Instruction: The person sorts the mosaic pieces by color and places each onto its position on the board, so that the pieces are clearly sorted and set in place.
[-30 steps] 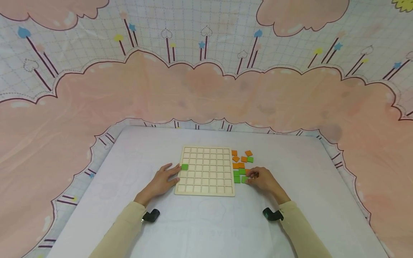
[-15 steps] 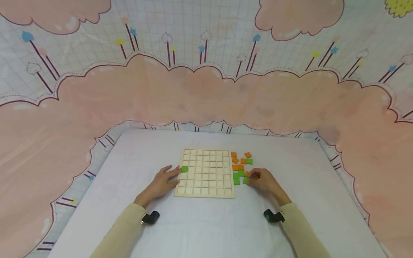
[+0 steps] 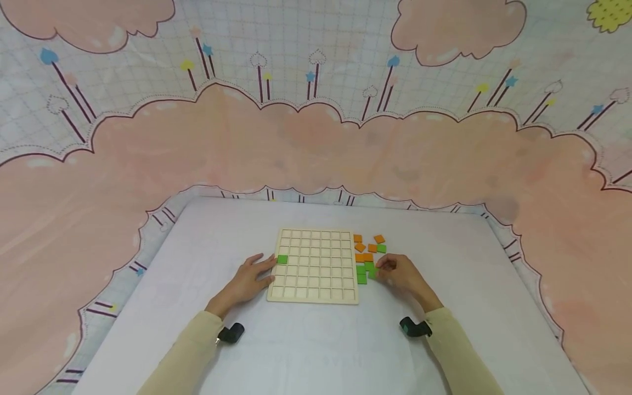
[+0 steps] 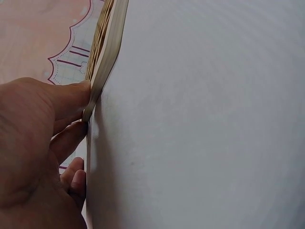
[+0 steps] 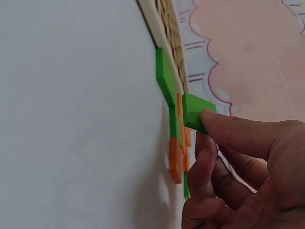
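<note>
"Two hands in view. Where were they?"

"Left hand point(image 3: 248, 278) sat left of frame centre, fingers loosely spread, thumb and a fingertip resting against the left edge of the wooden board point(image 3: 319, 266). Right hand point(image 3: 404, 273) was right of centre, grasping a green tile point(image 5: 196, 113) between thumb and finger, other fingers bent."

"Tile lifted?"

"Couldn't tell how high. Right wrist view showed it tilted; head view put it near the board's lower right side, at the edge of the loose tiles."

"And the board?"

"Lower middle of the frame, flat, gridded into square cells. One placed green tile point(image 3: 282, 259) lay in the leftmost column, about halfway down, near the left fingertips."

"Loose ones?"

"Clustered along the board's right side. Orange tiles point(image 3: 379, 239) mostly filled the upper part of the cluster, with a lone green piece point(image 3: 382, 249) among them; more green tiles point(image 3: 362, 278) lay lower down, by the right hand. Some were possibly hidden by that hand."

"Rest?"

"Beige sleeves point(image 3: 461, 351) ran to the bottom edge, a black wrist camera point(image 3: 231, 332) at each cuff. White table point(image 3: 316, 351) underneath. Peach cloud-print backdrop point(image 3: 316, 148) filled the upper frame, with a yellow shape point(image 3: 609, 15) in the upper right corner."
</note>
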Tool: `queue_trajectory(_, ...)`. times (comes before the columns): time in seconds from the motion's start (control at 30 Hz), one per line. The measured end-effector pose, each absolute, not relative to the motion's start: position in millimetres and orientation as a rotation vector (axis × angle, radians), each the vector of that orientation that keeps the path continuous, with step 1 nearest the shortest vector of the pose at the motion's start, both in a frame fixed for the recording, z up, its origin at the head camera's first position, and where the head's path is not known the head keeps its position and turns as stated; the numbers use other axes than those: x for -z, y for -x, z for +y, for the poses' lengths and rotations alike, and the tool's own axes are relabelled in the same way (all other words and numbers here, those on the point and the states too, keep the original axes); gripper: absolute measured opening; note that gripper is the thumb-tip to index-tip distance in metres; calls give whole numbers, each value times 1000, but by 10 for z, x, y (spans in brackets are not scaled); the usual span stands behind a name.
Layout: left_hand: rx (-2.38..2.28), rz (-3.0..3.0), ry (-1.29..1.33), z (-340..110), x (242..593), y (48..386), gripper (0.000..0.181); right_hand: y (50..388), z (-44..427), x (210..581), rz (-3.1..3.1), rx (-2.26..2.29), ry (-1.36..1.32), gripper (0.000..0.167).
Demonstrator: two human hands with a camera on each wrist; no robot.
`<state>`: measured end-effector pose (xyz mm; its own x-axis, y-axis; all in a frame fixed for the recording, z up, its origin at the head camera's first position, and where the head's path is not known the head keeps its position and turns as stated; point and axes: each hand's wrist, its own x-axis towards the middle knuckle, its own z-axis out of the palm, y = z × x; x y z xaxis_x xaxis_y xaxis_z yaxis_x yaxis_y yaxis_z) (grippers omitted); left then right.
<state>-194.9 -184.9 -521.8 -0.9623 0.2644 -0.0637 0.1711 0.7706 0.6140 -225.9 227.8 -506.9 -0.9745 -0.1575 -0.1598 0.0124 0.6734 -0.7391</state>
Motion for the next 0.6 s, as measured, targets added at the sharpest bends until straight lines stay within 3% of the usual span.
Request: queue_trajectory(0.6, -959, 2813, -348, -1866, 5249, 1945, 55, 2334, 1956, 4877, 2657, 1307, 152, 17)
